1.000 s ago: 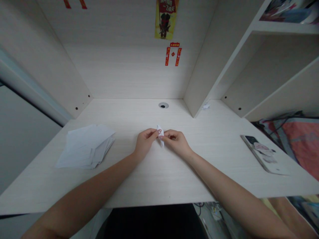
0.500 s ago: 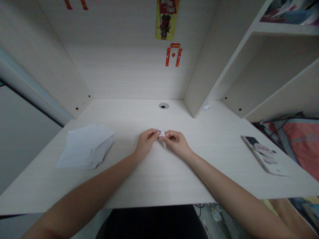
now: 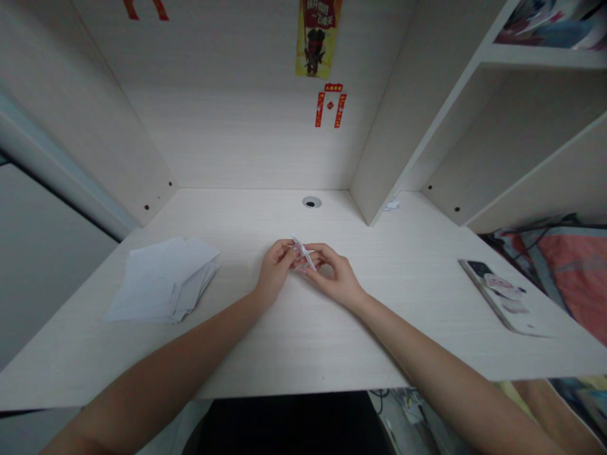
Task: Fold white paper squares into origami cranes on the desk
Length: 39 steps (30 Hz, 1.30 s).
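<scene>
A small folded piece of white paper (image 3: 304, 250) is held between my two hands, just above the middle of the desk. My left hand (image 3: 277, 265) pinches it from the left with thumb and fingers. From the other side, my right hand (image 3: 336, 272) closes on it, thumb low and fingers curled behind. The paper looks narrow and slants from upper left to lower right. Fingertips hide part of it, so its full shape cannot be made out.
On the left of the pale desk (image 3: 265, 354) lies a loose stack of white paper sheets (image 3: 156, 278). A phone (image 3: 502, 297) rests at the right. An upright divider panel (image 3: 403, 114) stands behind, near a round cable hole (image 3: 312, 201). Red-and-grey fabric (image 3: 564, 265) is at far right.
The folded paper has been turned between my fingers and now shows a thin slanted edge. My right fingers have shifted around it; both forearms stay almost where they were.
</scene>
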Each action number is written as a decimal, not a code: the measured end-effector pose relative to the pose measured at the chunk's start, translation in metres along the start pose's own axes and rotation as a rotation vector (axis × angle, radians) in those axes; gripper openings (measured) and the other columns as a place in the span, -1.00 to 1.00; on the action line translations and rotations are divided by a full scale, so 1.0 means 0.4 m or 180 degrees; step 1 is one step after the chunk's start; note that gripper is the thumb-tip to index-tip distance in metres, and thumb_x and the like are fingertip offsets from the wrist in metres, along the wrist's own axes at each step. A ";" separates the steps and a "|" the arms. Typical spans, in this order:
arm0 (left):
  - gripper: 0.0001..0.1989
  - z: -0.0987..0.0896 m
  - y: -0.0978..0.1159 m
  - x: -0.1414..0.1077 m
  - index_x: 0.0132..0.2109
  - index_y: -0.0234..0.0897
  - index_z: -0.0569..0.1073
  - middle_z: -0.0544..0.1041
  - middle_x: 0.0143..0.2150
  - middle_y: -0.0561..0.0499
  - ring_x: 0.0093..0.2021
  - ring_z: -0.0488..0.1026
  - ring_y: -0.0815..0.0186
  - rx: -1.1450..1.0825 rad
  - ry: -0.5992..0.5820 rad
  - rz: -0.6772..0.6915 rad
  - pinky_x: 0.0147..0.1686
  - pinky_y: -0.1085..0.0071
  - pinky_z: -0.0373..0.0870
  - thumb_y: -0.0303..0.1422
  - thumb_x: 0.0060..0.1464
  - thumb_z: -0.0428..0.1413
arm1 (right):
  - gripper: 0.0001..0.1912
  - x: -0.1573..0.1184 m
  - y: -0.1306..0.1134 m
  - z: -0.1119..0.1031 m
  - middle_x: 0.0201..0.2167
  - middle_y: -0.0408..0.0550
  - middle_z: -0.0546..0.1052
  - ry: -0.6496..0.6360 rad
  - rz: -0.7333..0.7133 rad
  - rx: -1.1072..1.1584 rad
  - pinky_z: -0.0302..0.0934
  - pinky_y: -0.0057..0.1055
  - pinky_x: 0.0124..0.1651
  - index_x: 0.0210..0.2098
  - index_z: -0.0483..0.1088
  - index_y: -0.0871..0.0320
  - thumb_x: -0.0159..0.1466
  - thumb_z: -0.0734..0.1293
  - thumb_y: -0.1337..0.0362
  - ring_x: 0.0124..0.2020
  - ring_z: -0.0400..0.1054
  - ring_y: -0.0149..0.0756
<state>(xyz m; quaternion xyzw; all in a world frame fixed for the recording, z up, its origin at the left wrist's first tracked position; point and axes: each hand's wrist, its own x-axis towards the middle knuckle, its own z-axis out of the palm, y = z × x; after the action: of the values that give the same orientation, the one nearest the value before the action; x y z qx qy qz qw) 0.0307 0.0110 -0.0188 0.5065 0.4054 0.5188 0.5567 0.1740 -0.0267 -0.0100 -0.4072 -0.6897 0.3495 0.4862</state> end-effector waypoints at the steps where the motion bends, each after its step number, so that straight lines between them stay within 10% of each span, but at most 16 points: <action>1: -0.72 -0.001 -0.001 0.001 -0.28 -0.31 0.44 0.48 -0.42 0.03 -0.46 0.35 0.41 0.0010 -0.0009 -0.0011 -0.45 0.50 0.25 -0.17 -0.05 0.13 | -0.56 0.000 0.002 -0.003 -0.25 -0.03 0.54 -0.0018 -0.0071 -0.0162 0.27 -0.33 -0.21 0.01 0.26 0.06 0.15 0.34 0.18 -0.26 0.42 -0.27; 11: -0.59 -0.009 0.007 0.001 -0.12 -0.30 0.52 0.52 -0.39 0.01 -0.44 0.36 0.41 0.0057 -0.0029 -0.0165 -0.42 0.48 0.27 -0.10 -0.01 0.09 | -0.22 0.006 0.015 -0.021 -0.15 0.03 0.37 -0.0282 -0.0847 -0.1239 0.20 -0.20 -0.06 0.19 0.14 -0.02 0.03 0.44 0.08 -0.11 0.25 -0.16; 18: -0.61 -0.009 0.002 0.000 -0.05 -0.27 0.50 0.49 -0.43 0.06 -0.44 0.32 0.42 0.0208 -0.0062 0.0014 -0.40 0.49 0.25 -0.19 -0.01 0.10 | -0.60 0.009 0.013 -0.020 -0.26 -0.02 0.39 -0.0077 -0.0695 -0.0826 0.22 -0.26 -0.12 0.10 0.28 -0.03 0.29 0.14 0.36 -0.20 0.28 -0.26; 39: -0.68 0.003 0.001 -0.009 -0.16 -0.29 0.55 0.58 -0.25 -0.06 -0.25 0.46 0.25 0.0177 -0.0241 -0.0025 -0.24 0.39 0.36 -0.22 -0.04 0.13 | -0.74 0.020 0.030 -0.028 -0.28 -0.05 0.41 0.0287 -0.0593 -0.0600 0.24 -0.32 -0.23 -0.17 0.46 0.02 0.14 0.33 0.37 -0.27 0.30 -0.28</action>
<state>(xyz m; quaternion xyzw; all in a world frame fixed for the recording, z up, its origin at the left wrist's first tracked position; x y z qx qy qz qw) 0.0311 0.0071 -0.0183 0.5394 0.4002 0.4857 0.5594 0.1858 -0.0136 -0.0144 -0.4006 -0.7317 0.2178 0.5066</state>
